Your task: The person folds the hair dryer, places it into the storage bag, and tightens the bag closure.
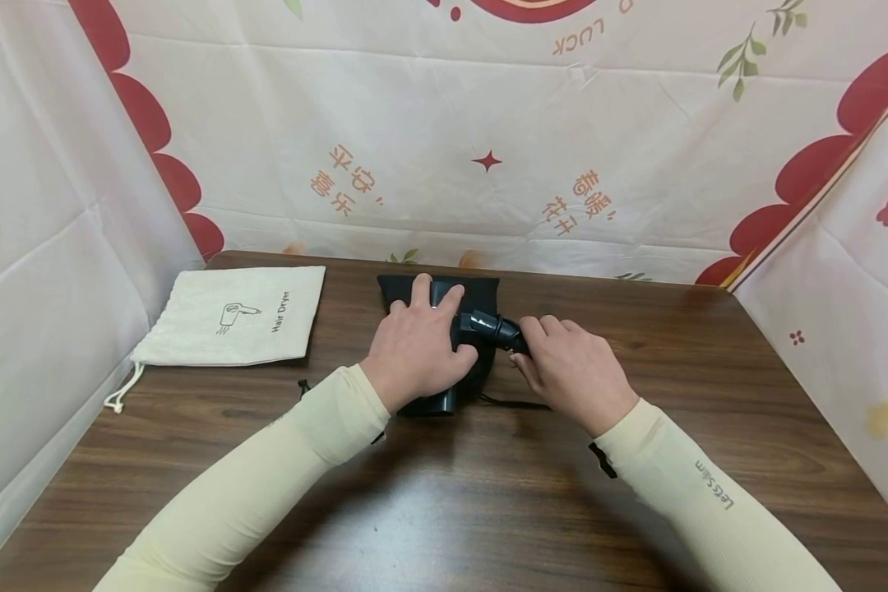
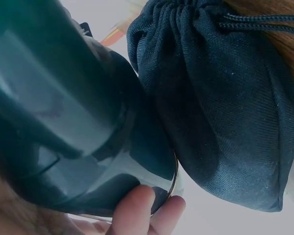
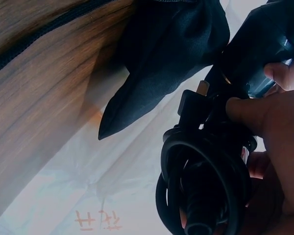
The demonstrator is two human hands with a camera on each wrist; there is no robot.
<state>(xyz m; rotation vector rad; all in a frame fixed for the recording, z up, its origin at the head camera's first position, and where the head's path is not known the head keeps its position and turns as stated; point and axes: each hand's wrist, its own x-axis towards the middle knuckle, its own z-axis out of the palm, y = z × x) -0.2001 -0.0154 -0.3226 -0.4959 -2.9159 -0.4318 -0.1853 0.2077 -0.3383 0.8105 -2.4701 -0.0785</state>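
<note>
A glossy dark hair dryer (image 1: 483, 324) is held over a black drawstring pouch (image 1: 481, 289) on the table. My left hand (image 1: 418, 349) grips the dryer's barrel from above, and in the left wrist view its fingertips curl round the rim of the body (image 2: 63, 132). Around the handle end closes my right hand (image 1: 580, 374). The right wrist view shows a coiled black cord (image 3: 206, 149) and a plug (image 3: 192, 107) bunched at that handle, beside the right fingers. The pouch's neck is gathered, seen close in the left wrist view.
A cream drawstring bag (image 1: 229, 316) printed "Hair Dryer" lies flat at the table's left. The pouch's black string (image 1: 514, 403) trails over the brown wooden table (image 1: 444, 510). A patterned cloth (image 1: 444, 148) hangs along the back and both sides.
</note>
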